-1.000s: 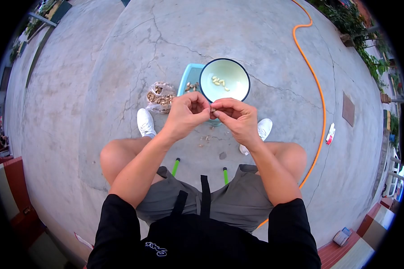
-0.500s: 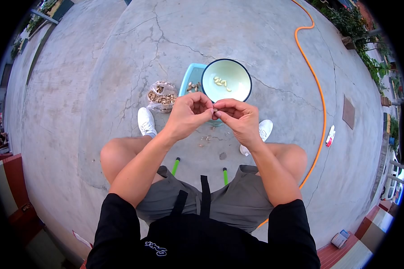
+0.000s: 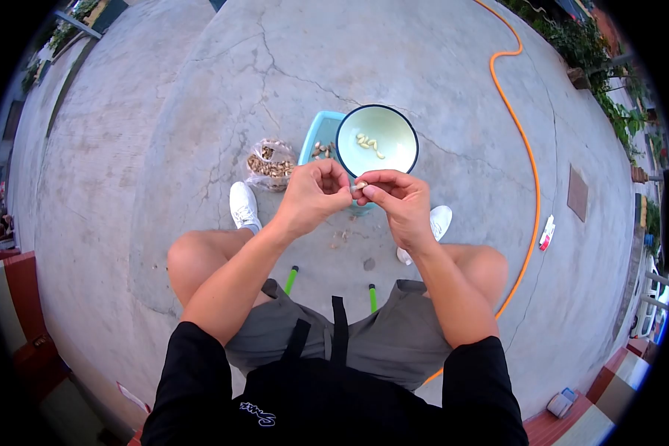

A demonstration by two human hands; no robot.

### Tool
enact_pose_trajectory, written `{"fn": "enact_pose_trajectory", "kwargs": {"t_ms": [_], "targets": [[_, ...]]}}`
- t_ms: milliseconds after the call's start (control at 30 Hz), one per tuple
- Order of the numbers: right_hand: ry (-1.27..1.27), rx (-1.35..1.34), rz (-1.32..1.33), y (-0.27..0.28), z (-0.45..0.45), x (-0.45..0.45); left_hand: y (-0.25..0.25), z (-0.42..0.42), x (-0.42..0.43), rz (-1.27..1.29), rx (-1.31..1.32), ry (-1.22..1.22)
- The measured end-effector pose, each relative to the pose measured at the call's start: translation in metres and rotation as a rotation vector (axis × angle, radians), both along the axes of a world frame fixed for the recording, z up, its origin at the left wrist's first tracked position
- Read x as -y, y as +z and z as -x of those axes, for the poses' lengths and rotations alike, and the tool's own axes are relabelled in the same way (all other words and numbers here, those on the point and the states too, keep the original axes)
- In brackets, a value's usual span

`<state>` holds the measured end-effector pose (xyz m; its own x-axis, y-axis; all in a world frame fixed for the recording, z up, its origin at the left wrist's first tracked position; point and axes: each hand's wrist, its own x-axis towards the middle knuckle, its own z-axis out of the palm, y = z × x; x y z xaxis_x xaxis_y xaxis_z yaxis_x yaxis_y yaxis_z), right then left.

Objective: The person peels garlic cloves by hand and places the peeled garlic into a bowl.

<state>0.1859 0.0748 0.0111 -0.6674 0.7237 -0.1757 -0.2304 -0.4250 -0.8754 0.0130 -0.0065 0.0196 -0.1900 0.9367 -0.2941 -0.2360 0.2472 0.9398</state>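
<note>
Between the fingertips of my right hand [image 3: 400,199] is a small garlic clove [image 3: 361,186]. My left hand [image 3: 316,197] is closed in a pinch right beside it, on what looks like a pale bit of garlic skin at the clove's end. Beyond the hands stands a white enamel bowl [image 3: 398,152] with a dark rim, and several peeled garlic cloves [image 3: 367,143] lie in it. The bowl overlaps a light blue plastic basin [image 3: 317,128], where brownish unpeeled cloves [image 3: 323,149] show. My hands hide the near part of the basin.
A clear plastic bag [image 3: 271,165] of unpeeled cloves sits left of the basin. Bits of skin [image 3: 340,236] litter the cracked concrete between my white shoes [image 3: 243,205]. An orange hose [image 3: 525,141] runs along the right, near a red-and-white packet [image 3: 547,233].
My fingertips have drawn slightly apart, and more of the clove shows in my right hand. The whole view has shifted a little, with the bowl and basin lower in it.
</note>
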Motion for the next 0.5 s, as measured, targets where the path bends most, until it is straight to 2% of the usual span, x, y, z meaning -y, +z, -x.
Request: {"fn": "enact_pose_trajectory", "kwargs": {"t_ms": [133, 233, 367, 500], "targets": [[-0.026, 0.044, 0.060, -0.001, 0.001, 0.001, -0.002, 0.000, -0.001, -0.026, 0.091, 0.007], [-0.088, 0.159, -0.026, -0.011, 0.000, 0.002, -0.016, 0.004, -0.002, 0.007, 0.080, -0.026], [-0.066, 0.192, -0.144, -0.008, 0.005, 0.001, -0.031, 0.003, -0.008, -0.154, 0.222, -0.002], [-0.108, 0.214, -0.204, -0.020, 0.010, 0.007, -0.012, 0.004, -0.003, -0.169, 0.166, 0.007]]}}
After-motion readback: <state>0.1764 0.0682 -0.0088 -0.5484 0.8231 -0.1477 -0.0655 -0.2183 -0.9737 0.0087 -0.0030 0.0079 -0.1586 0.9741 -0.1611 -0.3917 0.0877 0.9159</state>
